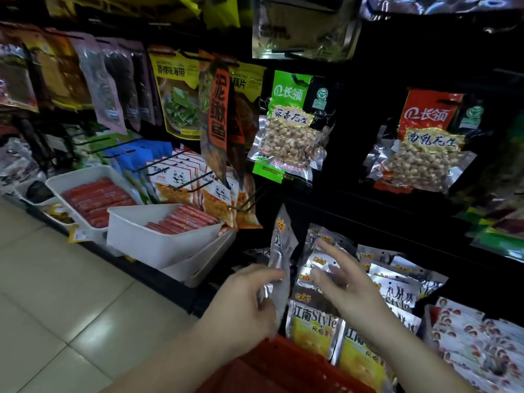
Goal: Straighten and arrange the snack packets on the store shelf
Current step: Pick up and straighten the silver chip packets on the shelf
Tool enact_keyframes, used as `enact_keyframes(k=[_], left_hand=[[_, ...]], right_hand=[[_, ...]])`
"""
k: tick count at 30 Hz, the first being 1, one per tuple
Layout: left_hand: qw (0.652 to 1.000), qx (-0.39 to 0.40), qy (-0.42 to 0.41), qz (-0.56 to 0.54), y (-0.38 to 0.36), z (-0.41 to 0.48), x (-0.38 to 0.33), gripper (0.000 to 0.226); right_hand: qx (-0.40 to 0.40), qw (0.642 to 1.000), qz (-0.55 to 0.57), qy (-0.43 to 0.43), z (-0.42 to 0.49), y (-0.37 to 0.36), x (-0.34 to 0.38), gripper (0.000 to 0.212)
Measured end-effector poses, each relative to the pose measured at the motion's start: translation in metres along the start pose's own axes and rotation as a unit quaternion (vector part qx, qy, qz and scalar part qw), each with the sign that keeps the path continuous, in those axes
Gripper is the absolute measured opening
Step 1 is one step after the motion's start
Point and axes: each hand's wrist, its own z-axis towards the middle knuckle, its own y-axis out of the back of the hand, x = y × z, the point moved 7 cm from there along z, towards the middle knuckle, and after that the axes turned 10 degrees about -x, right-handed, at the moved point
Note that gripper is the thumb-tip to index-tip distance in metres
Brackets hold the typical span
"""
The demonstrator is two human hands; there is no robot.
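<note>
Holding one silver packet (282, 245) upright in the left hand (246, 302), fingers (269, 275) pinching its lower edge. It is being held clear of the row, likely so it can go back in straight. The packet is sitting just left of the row of like silver packets (397, 273) on the low shelf (368, 208), top corner pointing up. The right hand (348, 282) is hovering over that row, fingers (330, 251) spread and holding nothing; contact is unclear. My guess: it is opening a slot or flattening the row. The row is leaning back and overlapping, with some packets skewed, so straightening is not done yet. Yellow packs (312, 333) are standing in front of the row. A red basket (283, 364) is sitting under both wrists, probably holding stock. Peanut bags (292, 131) are hanging on pegs above, out of the way.
</note>
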Motion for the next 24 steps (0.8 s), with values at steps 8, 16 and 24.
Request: enact_keyframes(k=[8, 16, 24], left_hand=[[0.955, 0.085, -0.225, 0.174, -0.047, -0.036, -0.031, 0.041], [0.994, -0.052, 0.018, -0.09, 0.006, 0.002, 0.006, 0.016], [0.96, -0.074, 0.135, -0.232, 0.021, 0.026, 0.03, 0.016]], right_hand=[[-0.005, 0.999, 0.032, 0.004, 0.001, -0.026, 0.007, 0.048], [-0.035, 0.999, -0.008, 0.029, -0.005, -0.013, 0.01, 0.049], [-0.062, 0.992, -0.057, 0.089, -0.006, -0.012, 0.034, 0.099]])
